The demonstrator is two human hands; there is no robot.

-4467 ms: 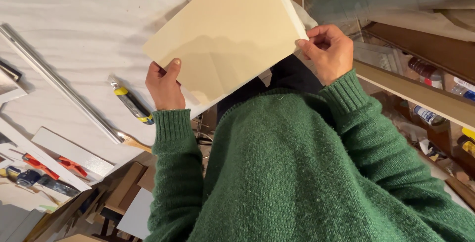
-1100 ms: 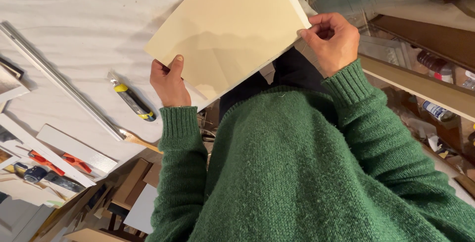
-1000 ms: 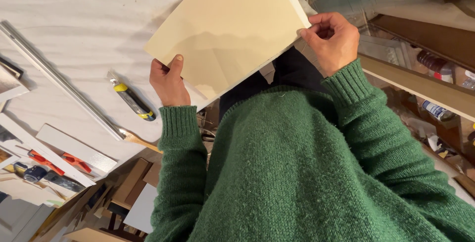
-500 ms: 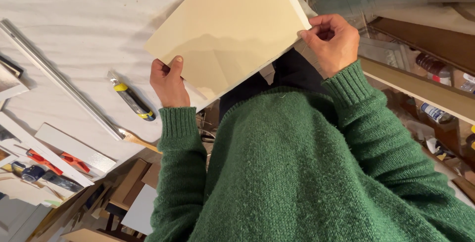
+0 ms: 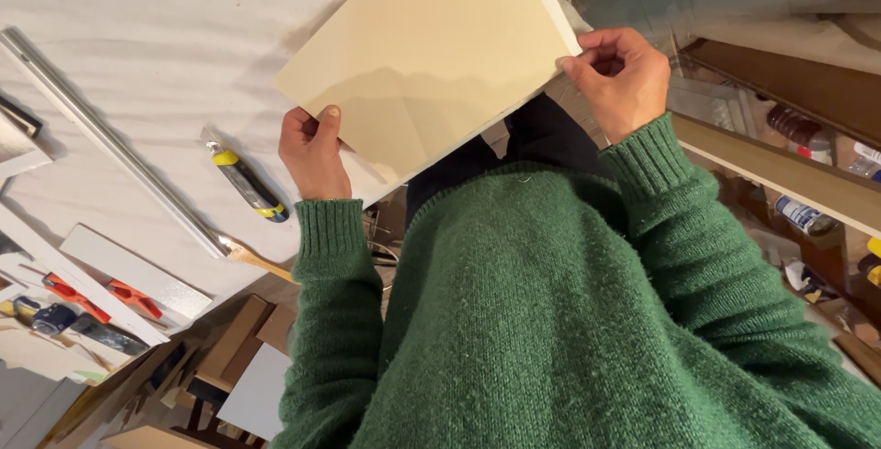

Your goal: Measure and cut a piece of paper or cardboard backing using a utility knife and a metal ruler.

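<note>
I hold a cream-coloured flat board [image 5: 431,55] up in front of my chest, tilted over the edge of a white-covered worktable [image 5: 156,64]. My left hand [image 5: 314,154] grips its near left corner, thumb on top. My right hand [image 5: 622,80] pinches the board's right corner between thumb and fingers. Both arms wear green knitted sleeves.
On the table lie a yellow-and-black utility knife [image 5: 246,185], a long metal straightedge [image 5: 110,142], a wooden-handled tool [image 5: 262,264] and white strips [image 5: 133,270]. Red-handled tools [image 5: 92,298] sit at lower left. Wooden shelves with bottles [image 5: 803,215] stand at the right.
Almost nothing has moved; the board and both hands shifted only slightly as the view drifted.
</note>
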